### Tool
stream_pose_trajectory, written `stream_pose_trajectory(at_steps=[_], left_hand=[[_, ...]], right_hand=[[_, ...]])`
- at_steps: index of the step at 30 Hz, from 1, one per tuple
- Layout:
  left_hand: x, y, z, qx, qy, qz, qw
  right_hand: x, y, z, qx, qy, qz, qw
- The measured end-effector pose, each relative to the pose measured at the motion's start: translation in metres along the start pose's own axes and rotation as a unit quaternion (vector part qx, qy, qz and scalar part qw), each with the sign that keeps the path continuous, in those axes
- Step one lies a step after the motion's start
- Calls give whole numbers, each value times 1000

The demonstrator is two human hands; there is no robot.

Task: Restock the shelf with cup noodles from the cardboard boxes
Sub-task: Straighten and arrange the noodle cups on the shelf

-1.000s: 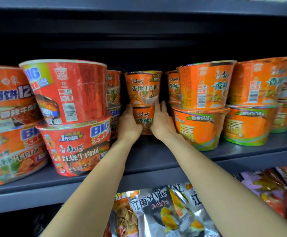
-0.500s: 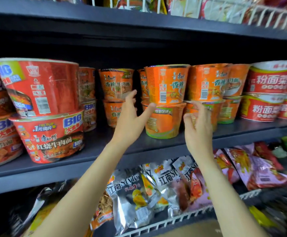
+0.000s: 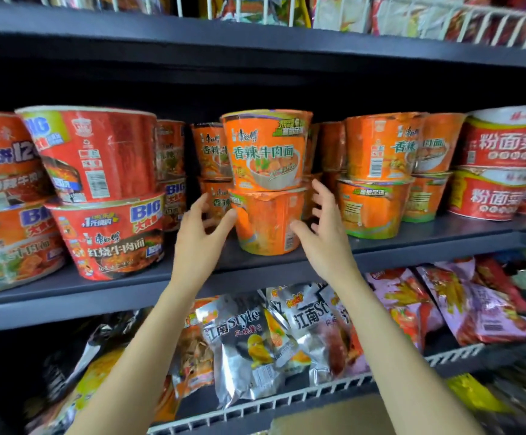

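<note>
Cup noodles [image 3: 268,219] in a two-high orange stack stand on the shelf [image 3: 105,296] between two open hands.

Left hand [image 3: 197,241] has its fingers spread, the thumb tip touching or just short of the lower cup's left side; right hand [image 3: 324,233] is spread too, its thumb at the cup's lower right, and neither hand grips. Directly above the hands, the top cup [image 3: 266,150] sits upright on the lower one's lid. Beyond the left hand stand more orange cups, and further left the big red bowls [image 3: 98,189], stacked in twos. Right of the right hand another orange stack [image 3: 377,177] stands close by. Below both wrists, snack bags [image 3: 249,343] lie on the lower shelf.
</note>
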State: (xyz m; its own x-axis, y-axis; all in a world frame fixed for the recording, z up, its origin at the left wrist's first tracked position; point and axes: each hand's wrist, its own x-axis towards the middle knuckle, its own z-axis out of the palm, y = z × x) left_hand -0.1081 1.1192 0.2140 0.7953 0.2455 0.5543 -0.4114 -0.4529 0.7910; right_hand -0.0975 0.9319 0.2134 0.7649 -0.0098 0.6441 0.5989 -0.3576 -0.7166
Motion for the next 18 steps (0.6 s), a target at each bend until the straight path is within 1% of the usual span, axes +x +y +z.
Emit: stream_pose_trajectory(at_steps=[2, 4, 7, 11, 13, 15, 18], left_hand=[[-9, 1, -1, -37, 3, -2, 999], [-14, 3, 3, -67, -23, -8, 997], [-15, 5, 11, -81, -52, -6, 995], [-13, 10, 11, -63, -95, 17, 993], [-4, 8, 5, -59, -112, 16, 992], [6, 2, -3, -48, -106, 4, 993], [18, -6, -7, 7, -68, -10, 998]], right_hand=[[9, 1, 2, 39, -46, 34, 998], [9, 3, 8, 41, -73, 36, 996], [5, 8, 13, 48, -64, 20, 997], [-6, 7, 19, 53, -74, -10, 996], [-17, 2, 24, 36, -84, -39, 995], [-21, -2, 29, 3, -86, -62, 994], [-5, -2, 33, -40, -46, -81, 995]])
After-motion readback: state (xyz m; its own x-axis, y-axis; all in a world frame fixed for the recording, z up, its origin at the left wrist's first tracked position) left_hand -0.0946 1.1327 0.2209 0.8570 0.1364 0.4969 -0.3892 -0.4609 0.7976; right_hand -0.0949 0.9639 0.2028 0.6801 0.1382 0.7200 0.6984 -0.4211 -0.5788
